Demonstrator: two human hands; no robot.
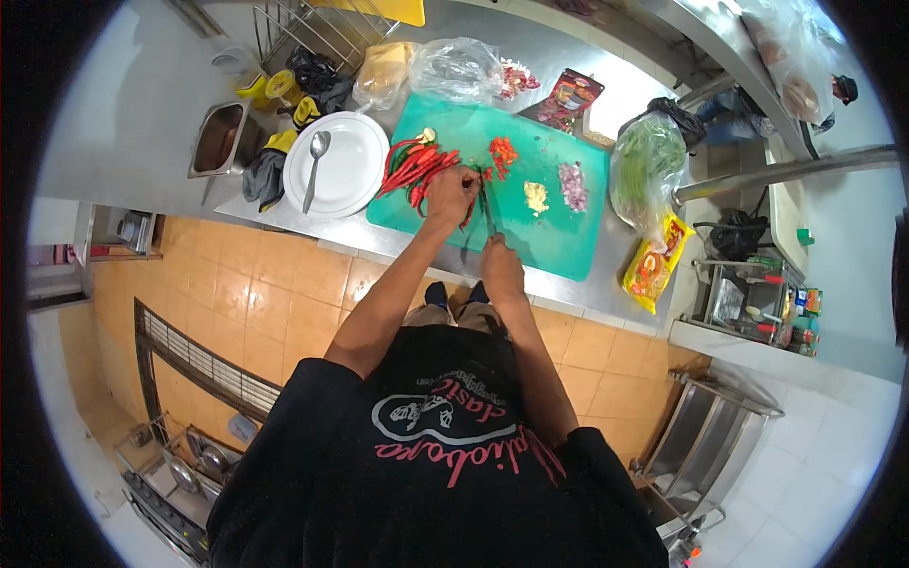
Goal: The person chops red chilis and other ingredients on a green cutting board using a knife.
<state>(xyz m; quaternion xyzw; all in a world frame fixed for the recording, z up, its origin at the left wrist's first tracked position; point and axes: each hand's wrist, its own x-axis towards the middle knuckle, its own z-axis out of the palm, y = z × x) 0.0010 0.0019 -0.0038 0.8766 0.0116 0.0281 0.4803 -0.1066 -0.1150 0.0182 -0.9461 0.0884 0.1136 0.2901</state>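
On a green cutting board (454,114), my left hand (453,195) is closed on a red chili (468,220), mostly hidden beneath the fingers. My right hand (502,267) grips a knife (489,210) by its handle, with the blade pointing away from me beside the left fingertips. A pile of whole red chilies (415,168) lies to the left, with a garlic clove (428,134) at its far end. Beyond the blade sits a heap of chopped red chili (502,153). Further right are minced garlic (536,197) and chopped shallots (573,186).
Left of the board, a metal spoon (314,175) rests on a white plate (346,142). Clear plastic bags (456,68) lie behind the board. On the right are a bag of green vegetables (649,166) and a yellow packet (655,263), near the steel counter's edge.
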